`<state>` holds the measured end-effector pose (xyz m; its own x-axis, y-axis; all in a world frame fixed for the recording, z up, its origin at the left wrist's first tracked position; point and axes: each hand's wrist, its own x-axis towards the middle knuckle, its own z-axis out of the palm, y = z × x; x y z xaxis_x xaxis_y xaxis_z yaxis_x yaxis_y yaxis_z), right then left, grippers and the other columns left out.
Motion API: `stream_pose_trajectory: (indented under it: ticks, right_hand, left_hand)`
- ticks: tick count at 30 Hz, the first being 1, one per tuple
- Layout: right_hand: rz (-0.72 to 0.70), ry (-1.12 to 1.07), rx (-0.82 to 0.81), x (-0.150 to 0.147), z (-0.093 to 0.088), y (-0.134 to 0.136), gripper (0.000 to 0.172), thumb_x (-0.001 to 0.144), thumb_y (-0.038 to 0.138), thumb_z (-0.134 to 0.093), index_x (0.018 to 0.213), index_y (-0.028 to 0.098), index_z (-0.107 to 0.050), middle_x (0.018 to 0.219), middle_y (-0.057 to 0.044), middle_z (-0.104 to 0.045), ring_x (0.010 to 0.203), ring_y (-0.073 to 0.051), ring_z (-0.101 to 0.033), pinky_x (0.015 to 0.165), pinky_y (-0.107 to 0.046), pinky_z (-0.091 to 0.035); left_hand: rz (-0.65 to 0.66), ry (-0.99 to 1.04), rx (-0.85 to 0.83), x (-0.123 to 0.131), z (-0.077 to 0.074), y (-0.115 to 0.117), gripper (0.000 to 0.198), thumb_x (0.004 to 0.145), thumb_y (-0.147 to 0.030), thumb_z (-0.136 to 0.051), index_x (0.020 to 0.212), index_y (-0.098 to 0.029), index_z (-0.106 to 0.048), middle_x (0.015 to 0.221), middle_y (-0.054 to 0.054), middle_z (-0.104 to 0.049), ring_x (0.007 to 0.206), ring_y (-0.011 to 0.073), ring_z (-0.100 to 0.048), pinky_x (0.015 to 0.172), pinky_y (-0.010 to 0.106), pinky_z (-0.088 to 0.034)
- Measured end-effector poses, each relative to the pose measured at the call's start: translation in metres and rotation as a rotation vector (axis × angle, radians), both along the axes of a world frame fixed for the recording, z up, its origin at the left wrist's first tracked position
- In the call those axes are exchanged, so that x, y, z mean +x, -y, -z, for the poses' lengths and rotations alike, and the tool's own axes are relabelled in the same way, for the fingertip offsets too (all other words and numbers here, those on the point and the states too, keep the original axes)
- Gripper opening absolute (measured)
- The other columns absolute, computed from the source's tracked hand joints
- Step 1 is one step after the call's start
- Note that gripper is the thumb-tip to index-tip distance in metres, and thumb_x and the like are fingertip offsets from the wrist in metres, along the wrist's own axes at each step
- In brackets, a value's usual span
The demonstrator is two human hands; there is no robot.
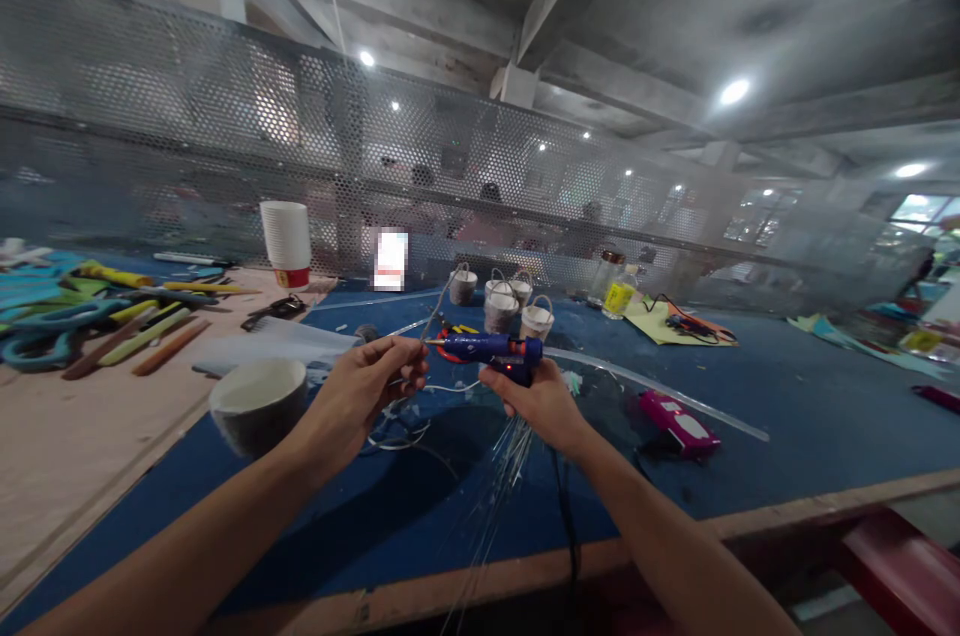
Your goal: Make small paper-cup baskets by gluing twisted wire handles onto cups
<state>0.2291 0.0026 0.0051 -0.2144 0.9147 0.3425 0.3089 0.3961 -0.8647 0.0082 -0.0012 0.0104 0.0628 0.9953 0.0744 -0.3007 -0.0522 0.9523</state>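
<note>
My right hand (pixel 544 403) is wrapped round a blue glue gun (pixel 487 350) with a small red light lit on its side. A long clear glue stick (pixel 667 389) juts from the gun's back end. The nozzle points left, close to the fingertips of my left hand (pixel 379 376). Those fingers pinch a thin greyish cord (pixel 442 304) that rises above the nozzle; whether the tip touches it I cannot tell. Beyond the gun stand several small grey pots with looped handles (pixel 500 308). Left of my left hand is a larger grey bowl (pixel 259 401) with a pale inside.
Stacked paper cups (pixel 286 241) stand at the back left, near scissors (pixel 56 326) and several sticklike tools. A magenta box (pixel 679 423) lies to the right. Behind it are a yellow-labelled bottle (pixel 619 296) and yellow paper (pixel 675 324). A perforated metal screen (pixel 450 166) borders the table.
</note>
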Motion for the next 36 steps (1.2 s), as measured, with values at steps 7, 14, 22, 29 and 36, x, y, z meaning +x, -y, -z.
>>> stream_pose_trajectory:
  ticks: [7,14,22,29,36]
  right_hand:
    - [0.016,0.006,-0.004,0.0009,0.0039,-0.0031,0.039,0.079,0.054,-0.069,0.065,0.018,-0.058,0.047,0.005,-0.048,0.043,-0.009,-0.044,0.046,-0.024,-0.039]
    - [0.020,0.019,0.017,0.0008,0.0040,-0.0030,0.040,0.079,0.054,-0.069,0.065,0.019,-0.058,0.047,0.004,-0.049,0.044,-0.009,-0.045,0.045,-0.024,-0.039]
    - [0.021,0.030,0.034,0.0007,0.0022,-0.0019,0.040,0.080,0.054,-0.068,0.065,0.019,-0.058,0.047,0.004,-0.049,0.044,-0.010,-0.045,0.045,-0.024,-0.039]
    - [0.020,0.001,0.042,0.0007,0.0035,-0.0024,0.037,0.080,0.052,-0.069,0.069,0.019,-0.060,0.049,0.005,-0.048,0.044,-0.009,-0.045,0.046,-0.024,-0.040]
    - [0.006,-0.007,0.047,0.0003,0.0072,-0.0042,0.036,0.079,0.052,-0.070,0.070,0.018,-0.060,0.050,0.005,-0.047,0.045,-0.009,-0.044,0.044,-0.024,-0.037]
  left_hand:
    - [0.004,-0.039,0.025,-0.0009,0.0039,-0.0022,0.024,0.076,-0.041,-0.075,0.079,-0.017,-0.071,0.076,0.002,-0.066,0.065,0.0116,-0.060,0.059,0.021,-0.048]
    - [0.025,-0.034,0.018,-0.0008,0.0033,-0.0019,0.023,0.076,-0.040,-0.075,0.080,-0.017,-0.072,0.076,0.002,-0.066,0.066,0.0108,-0.059,0.062,0.020,-0.048]
    - [0.024,-0.025,0.015,-0.0001,0.0042,-0.0026,0.022,0.075,-0.039,-0.076,0.079,-0.017,-0.072,0.074,0.002,-0.066,0.063,0.0112,-0.058,0.059,0.021,-0.048]
    - [0.057,-0.009,0.009,-0.0010,0.0034,-0.0015,0.022,0.078,-0.039,-0.074,0.081,-0.017,-0.072,0.074,0.000,-0.065,0.063,0.0090,-0.057,0.058,0.018,-0.046]
    - [0.049,-0.005,0.016,-0.0001,0.0051,-0.0038,0.022,0.079,-0.038,-0.074,0.081,-0.017,-0.070,0.074,0.000,-0.064,0.064,0.0086,-0.057,0.059,0.017,-0.047]
